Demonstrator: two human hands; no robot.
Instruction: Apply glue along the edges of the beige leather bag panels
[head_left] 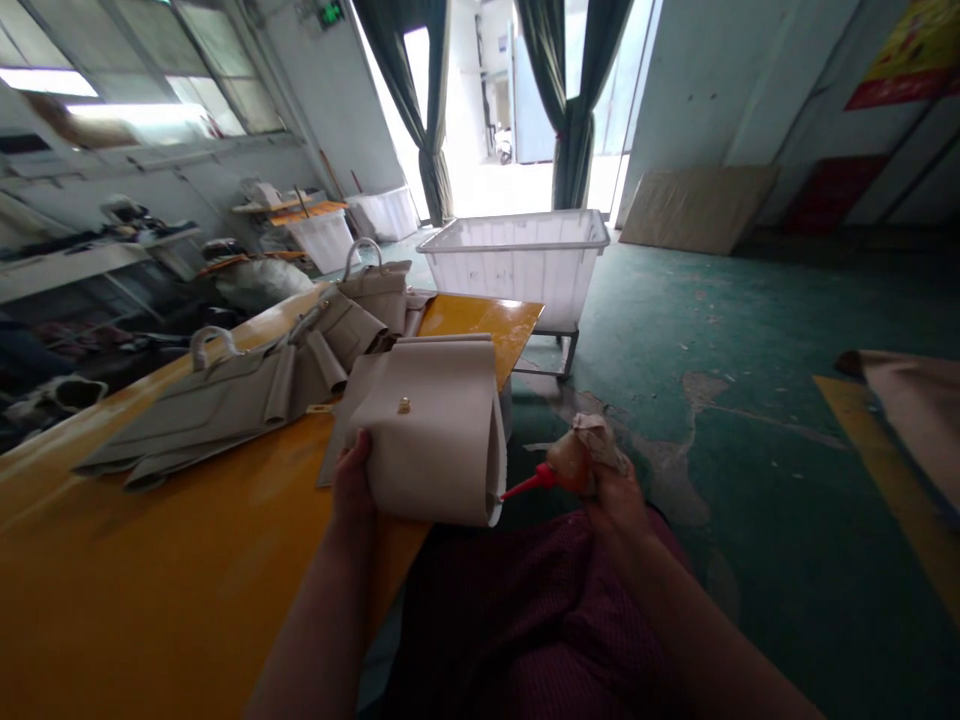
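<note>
My left hand (352, 478) grips the near left edge of a beige leather bag panel (435, 430) with a small gold stud; the panel rests on the edge of the yellow table (150, 560). My right hand (607, 480) is closed round a squeeze bottle of glue (574, 460) wrapped in a rag. Its red nozzle touches the panel's lower right edge. Several unfinished beige bags (247, 385) with handles lie on the table behind.
A white plastic bin (517, 262) on a wheeled frame stands past the table's far end. Green concrete floor (750, 330) stretches to the right. Shelves with clutter line the left wall. A doorway with dark curtains is at the back.
</note>
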